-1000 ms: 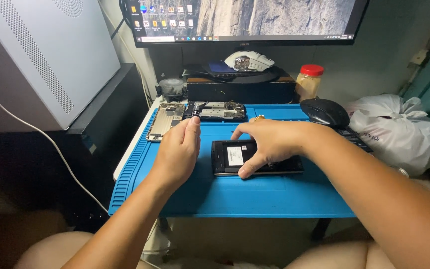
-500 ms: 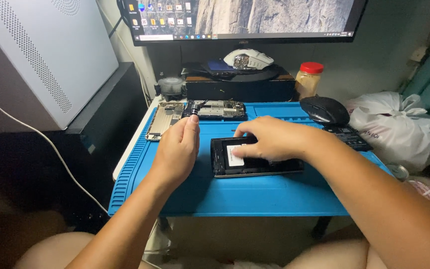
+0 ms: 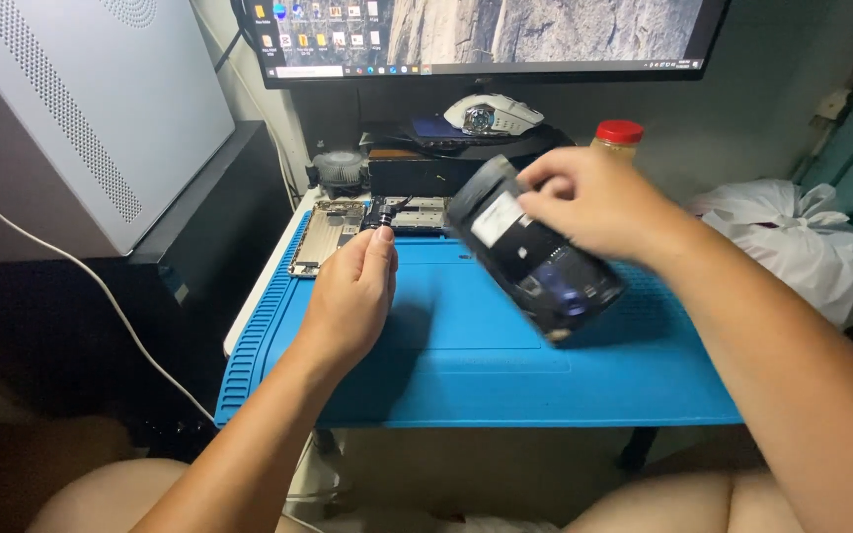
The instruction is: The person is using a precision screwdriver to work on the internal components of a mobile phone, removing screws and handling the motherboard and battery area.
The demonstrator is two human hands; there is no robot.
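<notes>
My right hand (image 3: 594,202) holds a dark opened phone body (image 3: 535,259) by its upper end, lifted and tilted above the blue work mat (image 3: 466,365); a white label shows on it. My left hand (image 3: 352,296) hovers over the mat's left part, its fingertips pinching a small black tool (image 3: 385,212) near a dismantled phone frame (image 3: 323,237) lying at the mat's far left corner. A second opened phone part (image 3: 419,212) lies behind the tool.
A monitor (image 3: 486,35) stands at the back with a white mouse (image 3: 494,114) below it. A red-capped jar (image 3: 616,140) and a white plastic bag (image 3: 802,257) sit at the right. A white computer case (image 3: 81,109) stands at the left.
My right hand has picked the phone body up off the mat and tilted it in the air. My left hand has stayed near the far left corner.
</notes>
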